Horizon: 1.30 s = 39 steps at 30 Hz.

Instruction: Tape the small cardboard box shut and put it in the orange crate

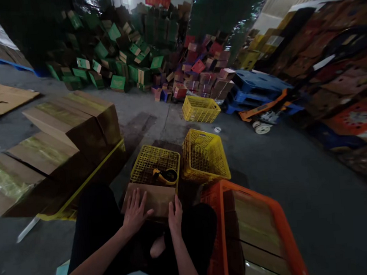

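In front of my knees, a small brown cardboard box [159,200] lies on the near part of a yellow slatted crate [141,161]. My left hand [135,209] rests flat on top of the box with its fingers spread. At the box's right end, my right hand [175,214] touches the edge, fingers stretched out and thumb apart. Just beyond the box, a yellow-and-black tape dispenser [166,176] sits on the crate's slatted surface. The underside of the box is hidden.
Taped cartons [51,152] stand stacked at left. An orange crate [223,219] with cartons is by my right knee; a yellow crate [205,155] stands beyond it. Farther off are another yellow crate [201,109], a pallet jack [264,110], blue pallets [255,83] and piled green boxes [118,82].
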Tool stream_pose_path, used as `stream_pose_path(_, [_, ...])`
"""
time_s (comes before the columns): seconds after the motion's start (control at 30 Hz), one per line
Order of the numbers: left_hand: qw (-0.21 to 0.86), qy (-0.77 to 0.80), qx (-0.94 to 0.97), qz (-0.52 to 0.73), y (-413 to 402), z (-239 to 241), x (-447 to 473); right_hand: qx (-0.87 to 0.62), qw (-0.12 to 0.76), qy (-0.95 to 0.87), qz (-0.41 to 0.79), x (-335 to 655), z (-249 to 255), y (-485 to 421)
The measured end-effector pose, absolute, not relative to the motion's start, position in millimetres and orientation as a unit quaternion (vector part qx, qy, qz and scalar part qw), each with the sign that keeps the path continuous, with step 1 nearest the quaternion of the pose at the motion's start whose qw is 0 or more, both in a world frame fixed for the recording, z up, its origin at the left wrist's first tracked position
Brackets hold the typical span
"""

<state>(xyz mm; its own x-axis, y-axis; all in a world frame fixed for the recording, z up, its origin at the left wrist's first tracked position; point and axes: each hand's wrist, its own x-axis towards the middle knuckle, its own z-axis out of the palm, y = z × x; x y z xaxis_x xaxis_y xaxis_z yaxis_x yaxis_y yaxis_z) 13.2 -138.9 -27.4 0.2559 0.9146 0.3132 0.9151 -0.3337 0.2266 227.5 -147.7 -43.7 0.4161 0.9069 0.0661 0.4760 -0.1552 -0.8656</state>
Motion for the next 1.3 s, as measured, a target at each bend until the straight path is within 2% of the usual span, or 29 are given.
stream_pose_path(0.23, [-0.020, -0.477, -0.860, -0.183, -148.3, -10.8, 74.7, -0.714, 0.475, -0.400, 0.322, 223.1, -39.9, -152.7])
stream_pose_path(0.4, [-0.051, -0.457, -0.866, -0.197, -148.0, -6.5, 86.0, -0.702, 0.487, -0.389, 0.344, 219.0, -38.1, -156.2])
stream_pose_path(0.63, [-0.104, -0.425, -0.882, -0.174, -141.7, 1.3, 56.4, -0.726, 0.452, -0.392, 0.338, 215.0, -41.1, -154.9])
stream_pose_path(0.87, [-0.116, -0.466, -0.857, -0.185, -142.6, -5.5, 14.6, -0.761, 0.398, -0.374, 0.350, 219.0, -33.4, -156.9])
stream_pose_path(1.3, [-0.133, -0.553, -0.795, -0.210, -143.7, -8.0, -28.8, -0.756, 0.390, -0.428, 0.304, 214.8, -29.8, -156.1])
